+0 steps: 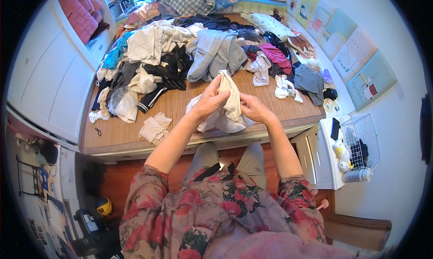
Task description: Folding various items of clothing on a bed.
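Note:
Between my two hands hangs a cream cloth garment [230,101], held up over the front part of the bed. My left hand [212,99] pinches its upper left side, thumb in front. At its right edge, my right hand [254,107] grips the fabric with bent fingers. Below them a white garment [223,122] lies bunched on the bamboo mat [182,107]; whether it is joined to the held cloth cannot be seen. A folded beige garment [155,127] rests to the left of my left forearm. Just beyond my hands sits a grey sweatshirt [216,52].
A heap of mixed clothes [169,63] spreads across the bed's far half. White socks [286,88] and dark grey trousers [308,81] lie at the right. Beside the bed, a white cabinet [326,157] carries a wire basket [362,140], a phone [335,128] and a tumbler [357,175].

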A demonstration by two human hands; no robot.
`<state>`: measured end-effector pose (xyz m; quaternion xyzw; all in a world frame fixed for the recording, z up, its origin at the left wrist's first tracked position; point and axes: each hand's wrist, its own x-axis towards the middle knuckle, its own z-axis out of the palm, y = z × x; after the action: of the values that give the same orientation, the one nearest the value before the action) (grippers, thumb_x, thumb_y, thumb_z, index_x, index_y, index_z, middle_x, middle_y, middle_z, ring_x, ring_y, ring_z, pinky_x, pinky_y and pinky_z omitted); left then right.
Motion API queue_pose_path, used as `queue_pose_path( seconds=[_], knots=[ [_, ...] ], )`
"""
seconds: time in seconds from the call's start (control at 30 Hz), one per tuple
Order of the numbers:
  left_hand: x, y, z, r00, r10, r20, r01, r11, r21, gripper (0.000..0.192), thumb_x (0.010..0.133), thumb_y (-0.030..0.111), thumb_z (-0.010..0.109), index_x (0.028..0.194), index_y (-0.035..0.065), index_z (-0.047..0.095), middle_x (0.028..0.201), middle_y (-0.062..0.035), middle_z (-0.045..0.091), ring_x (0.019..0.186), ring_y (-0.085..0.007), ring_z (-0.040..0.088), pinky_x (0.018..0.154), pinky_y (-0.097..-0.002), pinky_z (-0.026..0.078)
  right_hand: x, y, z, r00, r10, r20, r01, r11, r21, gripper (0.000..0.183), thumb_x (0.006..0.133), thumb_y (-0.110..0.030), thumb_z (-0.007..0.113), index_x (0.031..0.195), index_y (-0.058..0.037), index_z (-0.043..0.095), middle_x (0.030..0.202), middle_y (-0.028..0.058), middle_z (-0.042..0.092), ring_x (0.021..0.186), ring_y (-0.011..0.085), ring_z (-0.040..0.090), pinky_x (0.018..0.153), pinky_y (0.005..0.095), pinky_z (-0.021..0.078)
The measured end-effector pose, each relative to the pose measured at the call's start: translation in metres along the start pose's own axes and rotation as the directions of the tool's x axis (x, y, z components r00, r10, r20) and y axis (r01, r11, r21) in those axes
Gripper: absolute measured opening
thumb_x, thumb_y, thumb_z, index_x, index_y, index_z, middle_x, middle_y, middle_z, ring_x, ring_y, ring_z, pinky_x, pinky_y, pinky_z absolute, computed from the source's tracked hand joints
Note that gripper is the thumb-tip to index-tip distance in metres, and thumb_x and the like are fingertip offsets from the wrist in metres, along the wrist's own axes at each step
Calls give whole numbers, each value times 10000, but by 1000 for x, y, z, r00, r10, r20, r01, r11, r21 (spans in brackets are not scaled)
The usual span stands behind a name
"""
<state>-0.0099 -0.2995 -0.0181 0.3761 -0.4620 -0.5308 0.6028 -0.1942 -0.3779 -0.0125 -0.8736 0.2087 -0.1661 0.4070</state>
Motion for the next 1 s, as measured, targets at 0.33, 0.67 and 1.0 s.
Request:
queue_pose_path(
  seconds=[0.33, 0.67, 1.0],
  knots=[
    [-2, 30, 2, 998, 40, -46, -49, 978, -204, 400, 902, 91, 542, 1262, 24, 382, 1042, -65, 599, 927, -133, 604, 793, -262, 485, -5, 14, 10, 982, -44, -186, 72, 986, 149, 221, 876, -180, 597, 998, -3, 650, 851, -14, 620, 776, 57, 524, 675, 238, 436],
    [-18, 5, 5, 999, 45, 13, -44, 999, -28, 678, 810, 197, 686, 1363, 45, 325, 1137, -78, 582, 1056, -151, 553, 897, -288, 445, 16, -36, -29, 858, -60, -510, 187, 961, 202, 184, 881, -119, 552, 956, 19, 649, 765, -23, 621, 704, 50, 519, 621, 230, 420],
    [-37, -8, -92, 988, -113, 106, -53, 394, 918, 317, 767, 233, 672, 1048, 89, 648, 894, -180, 655, 783, -310, 648, 723, -367, 511, -7, -6, -120, 600, -159, -784, 69, 987, -147, 182, 910, -143, 561, 986, -7, 656, 791, -18, 625, 724, 52, 523, 647, 223, 429]
  ],
)
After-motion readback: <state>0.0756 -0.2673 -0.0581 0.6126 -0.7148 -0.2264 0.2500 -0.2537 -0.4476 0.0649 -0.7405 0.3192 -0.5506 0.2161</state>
